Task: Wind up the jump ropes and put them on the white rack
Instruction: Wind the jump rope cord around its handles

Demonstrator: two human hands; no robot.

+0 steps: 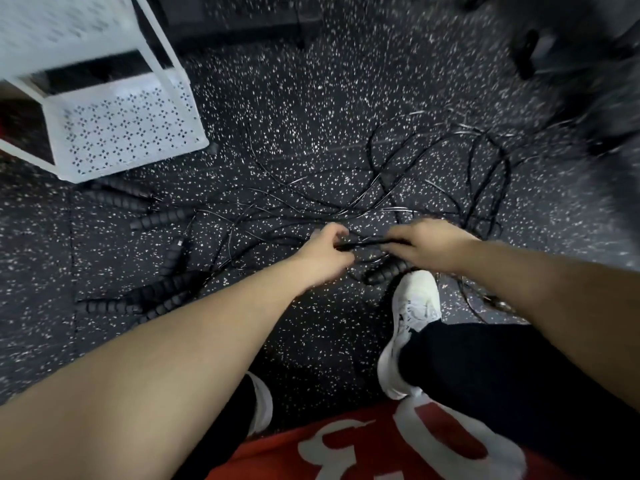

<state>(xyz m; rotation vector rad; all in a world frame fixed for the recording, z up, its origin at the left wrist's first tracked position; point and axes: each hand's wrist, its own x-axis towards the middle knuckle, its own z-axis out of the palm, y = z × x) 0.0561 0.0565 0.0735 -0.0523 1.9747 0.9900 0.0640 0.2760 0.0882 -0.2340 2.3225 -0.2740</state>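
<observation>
Speckled black rubber floor (pixel 311 98) fills the head view, strewn with tangled black jump ropes (pixel 433 174) — thin cords looping ahead, ribbed foam handles (pixel 156 292) scattered to the left. Both hands reach down into the tangle: the left hand (pixel 327 252) pinches a black cord, and the right hand (pixel 433 242) grips the same stretch beside it. A white perforated rack (pixel 131 133) stands at upper left, well apart from the hands. One white sneaker (pixel 414 306) sits just below the right hand.

We see a white rack (pixel 131 133) of smooth perforated sheet metal, a matt speckled rubber floor (pixel 311 98), thin glossy black rope cords (pixel 415 188) and ribbed, matt foam-like handles (pixel 162 220) at left.
</observation>
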